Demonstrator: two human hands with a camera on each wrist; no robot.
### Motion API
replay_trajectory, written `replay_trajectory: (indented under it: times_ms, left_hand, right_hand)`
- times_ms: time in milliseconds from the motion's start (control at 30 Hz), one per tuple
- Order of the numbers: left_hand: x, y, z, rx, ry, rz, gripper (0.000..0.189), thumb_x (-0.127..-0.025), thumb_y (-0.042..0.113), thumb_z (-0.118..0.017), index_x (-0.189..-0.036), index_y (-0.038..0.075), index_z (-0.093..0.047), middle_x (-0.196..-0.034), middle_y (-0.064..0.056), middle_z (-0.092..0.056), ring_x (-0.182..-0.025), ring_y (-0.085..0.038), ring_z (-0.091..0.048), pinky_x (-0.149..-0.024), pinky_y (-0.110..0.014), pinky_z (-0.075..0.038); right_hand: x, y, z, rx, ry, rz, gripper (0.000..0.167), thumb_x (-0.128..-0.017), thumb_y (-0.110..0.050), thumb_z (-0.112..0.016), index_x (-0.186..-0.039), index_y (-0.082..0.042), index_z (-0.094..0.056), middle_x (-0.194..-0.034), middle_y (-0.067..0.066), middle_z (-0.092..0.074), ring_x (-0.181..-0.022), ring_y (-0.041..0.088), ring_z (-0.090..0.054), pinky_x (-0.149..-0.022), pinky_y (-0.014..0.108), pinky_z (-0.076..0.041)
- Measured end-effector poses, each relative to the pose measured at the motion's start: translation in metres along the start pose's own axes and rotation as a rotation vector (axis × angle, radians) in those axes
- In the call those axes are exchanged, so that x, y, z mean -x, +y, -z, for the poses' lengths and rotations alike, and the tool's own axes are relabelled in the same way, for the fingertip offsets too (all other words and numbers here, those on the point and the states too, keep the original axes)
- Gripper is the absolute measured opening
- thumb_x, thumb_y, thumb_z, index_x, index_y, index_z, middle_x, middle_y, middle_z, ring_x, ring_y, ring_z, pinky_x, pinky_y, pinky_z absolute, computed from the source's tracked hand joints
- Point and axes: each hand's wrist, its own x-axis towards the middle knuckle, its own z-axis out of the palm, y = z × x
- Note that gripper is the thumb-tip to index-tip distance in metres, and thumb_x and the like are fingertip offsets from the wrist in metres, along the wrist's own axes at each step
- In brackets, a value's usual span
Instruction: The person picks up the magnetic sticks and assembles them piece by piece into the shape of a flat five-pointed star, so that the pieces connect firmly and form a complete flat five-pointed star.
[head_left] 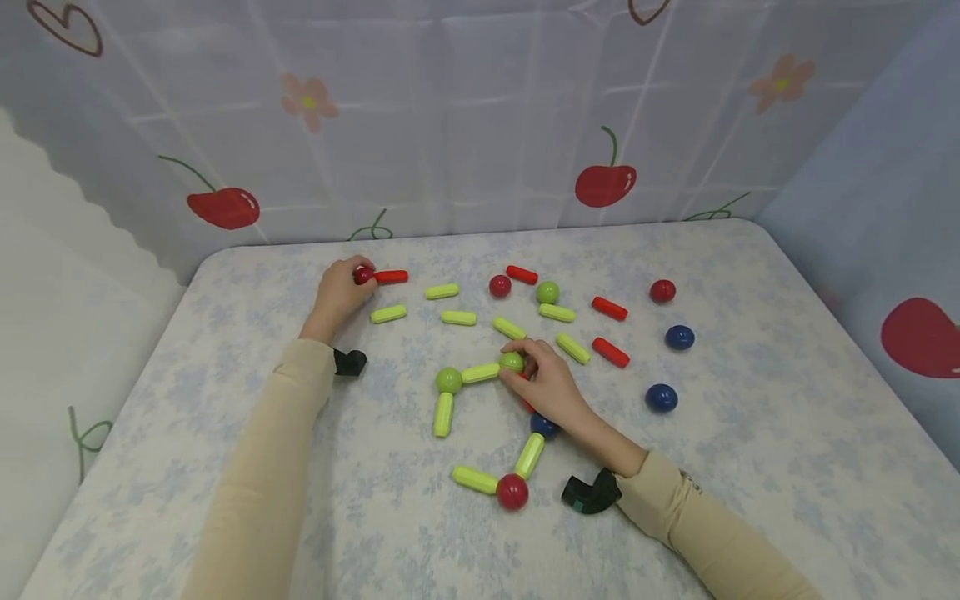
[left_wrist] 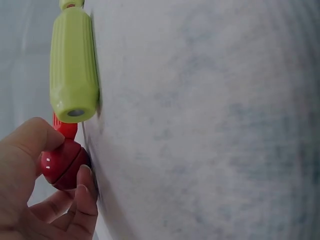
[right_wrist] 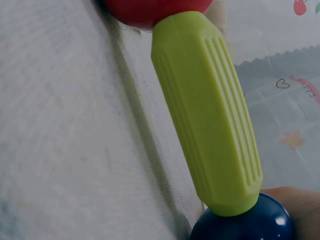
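Note:
At the table's far left, my left hand (head_left: pixel 339 293) pinches a dark red ball (head_left: pixel 363 274) between thumb and fingers. A red rod (head_left: pixel 392 277) meets that ball's right side. In the left wrist view a light green rod (left_wrist: pixel 75 65) lies just past the fingertips, a metal disc in its end. With its fingertips, my right hand (head_left: pixel 553 385) grips a green ball (head_left: pixel 512 362) in a bent chain of rods and balls. From there the chain runs left to another green ball (head_left: pixel 448 381), and down past a partly covered blue ball (head_left: pixel 544 427) to a red ball (head_left: pixel 512 492).
Several loose green rods (head_left: pixel 459 317) and red rods (head_left: pixel 610 308) lie across the table's back half. Loose balls include a green one (head_left: pixel 548 292) and, at the right, a blue one (head_left: pixel 662 397). Behind the table (head_left: pixel 750 517) hangs a patterned curtain (head_left: pixel 465 125).

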Motion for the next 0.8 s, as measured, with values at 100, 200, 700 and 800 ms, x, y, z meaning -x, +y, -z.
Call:
replay_trajectory:
  times_ms: [100, 200, 700, 800]
  left_hand:
    - [0.0006, 0.0014, -0.0002, -0.041, -0.011, 0.007, 0.024, -0.089, 0.009, -0.055, -0.112, 0.001, -0.057, -0.099, -0.020, -0.048, -0.086, -0.031, -0.043, -0.071, -0.040, -0.038]
    - [0.0025, 0.0025, -0.0007, -0.067, -0.017, 0.010, 0.023, -0.089, 0.010, -0.055, -0.110, 0.000, -0.057, -0.098, -0.020, -0.047, -0.085, -0.031, -0.043, -0.070, -0.039, -0.038]
    - [0.0060, -0.0019, 0.0004, -0.229, -0.006, -0.047, 0.020, -0.090, 0.007, -0.054, -0.106, -0.003, -0.056, -0.093, -0.020, -0.047, -0.082, -0.032, -0.042, -0.072, -0.047, -0.039]
    - [0.0073, 0.0008, 0.0031, -0.267, -0.010, -0.053, 0.020, -0.090, 0.007, -0.053, -0.107, -0.003, -0.056, -0.094, -0.021, -0.046, -0.081, -0.032, -0.043, -0.072, -0.047, -0.040]
  right_hand:
    - [0.0003, 0.0002, 0.0001, -0.003, 0.001, -0.003, 0.027, -0.085, -0.010, -0.070, -0.111, -0.007, -0.063, -0.087, 0.005, -0.051, -0.069, 0.018, -0.045, -0.059, 0.032, -0.038]
    - [0.0012, 0.0005, -0.0005, -0.006, 0.001, -0.005, 0.027, -0.085, -0.011, -0.070, -0.111, -0.006, -0.063, -0.088, 0.006, -0.051, -0.068, 0.018, -0.045, -0.059, 0.032, -0.038]
    - [0.0023, 0.0007, -0.0014, -0.003, 0.005, 0.005, 0.027, -0.085, -0.010, -0.070, -0.111, -0.007, -0.063, -0.086, 0.005, -0.050, -0.067, 0.018, -0.044, -0.058, 0.031, -0.038]
    - [0.0018, -0.0006, -0.0008, -0.001, 0.009, 0.009, 0.027, -0.085, -0.010, -0.070, -0.111, -0.007, -0.063, -0.086, 0.005, -0.050, -0.067, 0.018, -0.044, -0.058, 0.031, -0.038]
